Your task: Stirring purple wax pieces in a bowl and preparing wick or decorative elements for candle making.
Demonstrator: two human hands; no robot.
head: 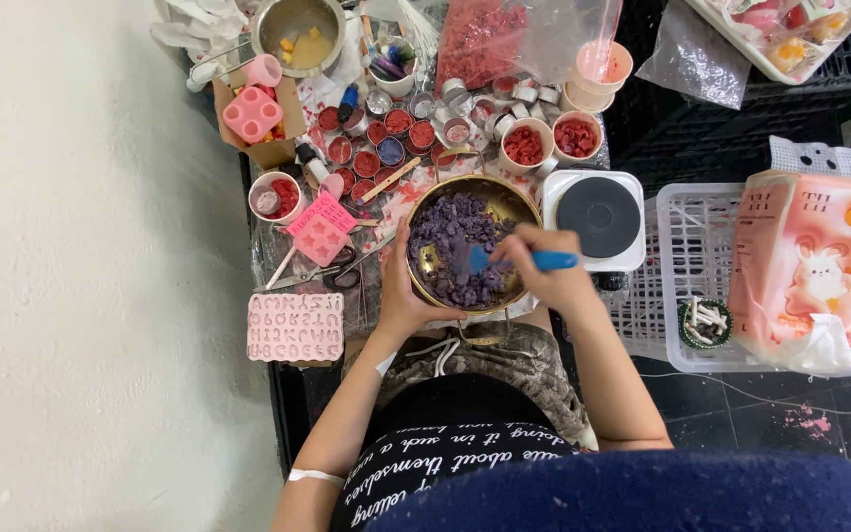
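From the head camera, looking straight down, the left hand [401,296] was cupped against the near-left rim of the brass bowl [519,202], fingers curled round its edge to steady it. The right hand [544,268] was closed around the blue handle of a small spatula [480,260], whose blade was sunk in the heap of purple chunks [455,229] filling the bowl.

The bowl sat on the crowded black table, just left of a small white hotplate [598,217]. That nearness looked like the main hazard: I could not tell whether the plate was hot, and the right wrist was close beside it. The purple heap stood high, so a hard stir could have flicked pieces over the rim onto the scissors [342,271] and the pink star mould [321,229] lying just to the left. A pink letter mould [294,326] lay at the table's near edge, where an elbow could have knocked it off. Behind the bowl, small tins of red wax [376,146] stood packed together, easy to tip with a reach across.
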